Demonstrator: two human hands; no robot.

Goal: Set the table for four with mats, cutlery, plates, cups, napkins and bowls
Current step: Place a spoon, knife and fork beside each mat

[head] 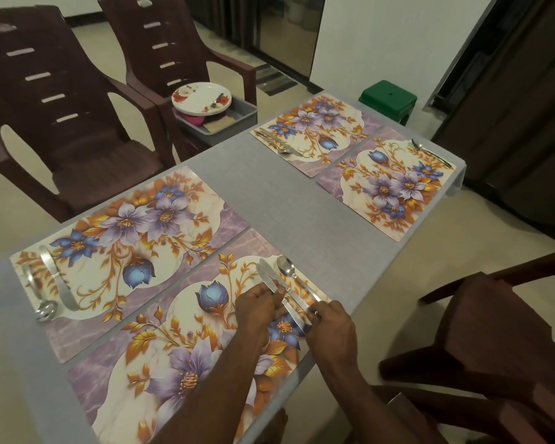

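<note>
Clearly the cutlery step is in hand, at the fourth and last setting. Four floral mats lie on the grey table (302, 200), and the near right mat (186, 341) is getting its pieces along its right edge. The left hand (259, 307) pinches the knife (271, 280) near the middle of its length, while the right hand (329, 325) is closed round the handle ends of the spoon (290, 272) and what looks like a second knife-like piece (the fingers hide just where each handle ends). The other three mats already carry their cutlery, for instance the near left mat (125, 245). Plates (202, 98) are stacked on a grey tray (237, 118) on a chair beyond the table, well apart from both hands. As I judge it, the next move calls for laying these pieces straight and parallel, letting go, then fetching the plates.
</note>
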